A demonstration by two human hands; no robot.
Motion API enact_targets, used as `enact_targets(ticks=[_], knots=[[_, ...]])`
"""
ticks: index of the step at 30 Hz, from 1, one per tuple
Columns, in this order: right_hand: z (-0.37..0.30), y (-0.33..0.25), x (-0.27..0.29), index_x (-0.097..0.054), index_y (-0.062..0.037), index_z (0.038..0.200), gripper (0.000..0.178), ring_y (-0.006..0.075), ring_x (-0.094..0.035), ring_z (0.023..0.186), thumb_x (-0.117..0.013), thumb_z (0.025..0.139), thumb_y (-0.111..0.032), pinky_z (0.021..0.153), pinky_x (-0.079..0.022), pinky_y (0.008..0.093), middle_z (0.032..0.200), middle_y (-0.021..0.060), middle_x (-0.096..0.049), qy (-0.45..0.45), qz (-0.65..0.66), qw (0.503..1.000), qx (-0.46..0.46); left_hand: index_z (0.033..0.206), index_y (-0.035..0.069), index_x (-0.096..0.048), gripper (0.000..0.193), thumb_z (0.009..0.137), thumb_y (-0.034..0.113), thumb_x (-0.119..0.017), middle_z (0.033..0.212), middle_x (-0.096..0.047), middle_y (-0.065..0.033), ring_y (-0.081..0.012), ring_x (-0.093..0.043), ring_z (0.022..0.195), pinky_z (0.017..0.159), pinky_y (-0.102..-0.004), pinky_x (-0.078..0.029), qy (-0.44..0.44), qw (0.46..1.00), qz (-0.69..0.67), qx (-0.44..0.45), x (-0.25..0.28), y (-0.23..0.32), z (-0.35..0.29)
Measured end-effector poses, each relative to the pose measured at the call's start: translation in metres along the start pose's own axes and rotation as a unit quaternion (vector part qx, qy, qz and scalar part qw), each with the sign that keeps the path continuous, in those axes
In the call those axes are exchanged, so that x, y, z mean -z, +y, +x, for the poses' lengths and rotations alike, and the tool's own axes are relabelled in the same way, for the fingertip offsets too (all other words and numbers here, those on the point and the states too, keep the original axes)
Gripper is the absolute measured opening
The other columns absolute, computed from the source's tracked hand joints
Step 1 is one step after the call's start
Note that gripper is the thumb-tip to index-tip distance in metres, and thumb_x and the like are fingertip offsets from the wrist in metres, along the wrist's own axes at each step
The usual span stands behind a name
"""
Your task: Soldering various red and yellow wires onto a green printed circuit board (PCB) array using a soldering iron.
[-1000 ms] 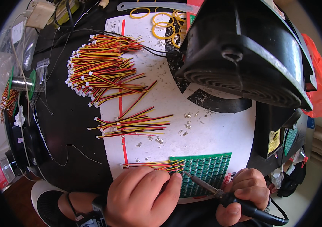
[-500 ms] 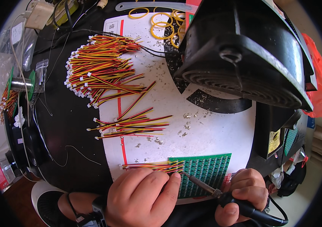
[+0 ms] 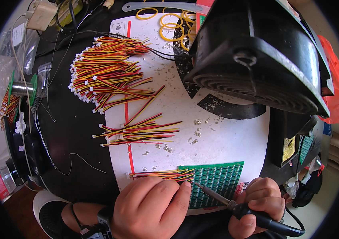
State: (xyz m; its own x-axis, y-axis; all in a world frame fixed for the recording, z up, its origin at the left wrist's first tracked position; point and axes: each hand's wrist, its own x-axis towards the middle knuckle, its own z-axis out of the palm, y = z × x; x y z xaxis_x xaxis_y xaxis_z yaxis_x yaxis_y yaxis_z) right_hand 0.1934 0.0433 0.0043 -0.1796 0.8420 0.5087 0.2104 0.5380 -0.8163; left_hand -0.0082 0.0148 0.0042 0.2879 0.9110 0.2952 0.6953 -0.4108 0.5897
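Observation:
My right hand (image 3: 263,203) is closed around the black handle of a soldering iron (image 3: 253,215). Its metal tip points up and left, over the green circuit board (image 3: 221,183) and close to its left part. My left hand (image 3: 151,207) lies at the board's left edge with the fingers curled together; whatever is pinched under them is hidden. Just beyond its knuckles, a row of red, black and yellow connector wires (image 3: 157,174) runs onto the board's left side, white plugs pointing left. Whether the iron's tip touches the board I cannot tell.
A large pile of wires with white plugs (image 3: 109,75) lies far left, a smaller group (image 3: 141,131) nearer. Solder bits (image 3: 197,131) dot the white sheet. A bulky black device (image 3: 257,59) overhangs the far right. A solder spool (image 3: 23,88) stands left, yellow rubber bands (image 3: 171,32) far off.
The soldering iron and my right hand have shifted slightly right and toward me, bringing the tip a little away from the wire ends. My left hand stays nearly still.

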Motion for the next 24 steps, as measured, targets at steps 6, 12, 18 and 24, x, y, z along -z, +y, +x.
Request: enact_targets(ticks=[6,12,18,24], knots=[[0.0023,-0.0029,0.0034,-0.054,0.005,0.09,0.027,0.0177,-0.046,0.047,-0.071,0.084,-0.015,0.046,-0.04,0.0303,0.06,0.0114,-0.053,-0.025,0.001,1.0,-0.013,0.091,-0.008,-0.07,0.025,0.067,-0.009,-0.071,0.079,-0.061,-0.0113,-0.0235,-0.061,0.061,0.055,-0.0329,-0.051,-0.008,1.0,-0.009,0.005,0.0009,0.0011,-0.0009],[0.0049,-0.0041,0.0069,-0.055,0.0063,0.091,0.027,0.0184,-0.048,0.05,-0.072,0.083,-0.012,0.049,-0.041,0.0313,0.063,0.0121,-0.055,-0.064,0.013,0.998,-0.024,0.091,-0.008,-0.069,0.022,0.069,-0.009,-0.071,0.078,-0.061,-0.0114,-0.0234,-0.061,0.061,0.055,-0.0334,-0.051,-0.002,1.0,-0.008,0.005,0.0001,0.0001,-0.0008],[0.005,-0.0042,0.0075,-0.055,0.0068,0.091,0.026,0.0189,-0.048,0.05,-0.071,0.082,-0.012,0.049,-0.042,0.0318,0.063,0.0124,-0.055,-0.067,0.016,0.997,-0.021,0.091,-0.009,-0.069,0.022,0.069,-0.009,-0.071,0.078,-0.06,-0.0112,-0.0228,-0.061,0.061,0.054,-0.0329,-0.051,0.0,1.0,-0.009,0.009,-0.0021,-0.0015,-0.0071],[0.0041,-0.0041,0.0064,-0.055,0.007,0.091,0.027,0.0191,-0.048,0.05,-0.071,0.083,-0.012,0.049,-0.042,0.0319,0.063,0.0128,-0.054,-0.06,0.016,0.998,-0.021,0.09,-0.008,-0.07,0.022,0.068,-0.009,-0.071,0.077,-0.06,-0.0105,-0.0222,-0.061,0.06,0.054,-0.0324,-0.05,0.003,1.0,-0.003,0.003,-0.002,-0.0008,-0.0069]])
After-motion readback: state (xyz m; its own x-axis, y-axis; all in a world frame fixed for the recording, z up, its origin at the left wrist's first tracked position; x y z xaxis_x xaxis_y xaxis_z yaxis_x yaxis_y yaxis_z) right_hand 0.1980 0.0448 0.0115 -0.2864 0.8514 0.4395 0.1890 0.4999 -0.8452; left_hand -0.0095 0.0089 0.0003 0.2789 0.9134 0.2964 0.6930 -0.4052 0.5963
